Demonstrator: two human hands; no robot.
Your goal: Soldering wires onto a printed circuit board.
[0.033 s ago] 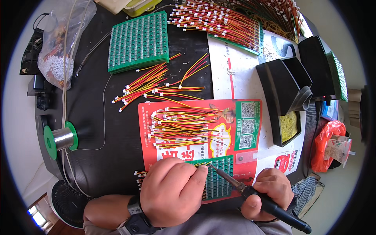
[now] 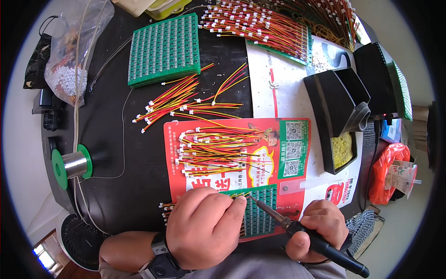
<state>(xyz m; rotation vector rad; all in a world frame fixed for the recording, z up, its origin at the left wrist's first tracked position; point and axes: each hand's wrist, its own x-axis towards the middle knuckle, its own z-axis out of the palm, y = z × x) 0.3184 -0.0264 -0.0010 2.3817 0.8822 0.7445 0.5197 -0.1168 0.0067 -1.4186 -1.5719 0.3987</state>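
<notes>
My right hand [image 2: 319, 229] grips the black handle of a soldering iron [image 2: 331, 249]. Its thin tip meets a green circuit board [image 2: 261, 214] near the upper edge, just right of my left fingertips. My left hand [image 2: 206, 228] is closed over the board's left part, thumb and forefinger pinching a thin yellow wire [image 2: 244, 194] at the iron's tip. White-plugged wire ends [image 2: 166, 211] stick out left of that hand; it hides the rest. Beyond the board, a bunch of red, yellow and black wires with white plugs [image 2: 216, 151] lies on a red printed sheet [image 2: 297, 197].
A spool of solder wire [image 2: 74, 165] stands at left, below a plastic bag of white connectors [image 2: 67, 76]. Stacked green boards [image 2: 163, 51] and loose wires [image 2: 172, 100] lie farther back. At right is a black soldering stand [image 2: 337, 93] with a yellow sponge [image 2: 343, 151]. Wired boards [image 2: 260, 30] sit at the back.
</notes>
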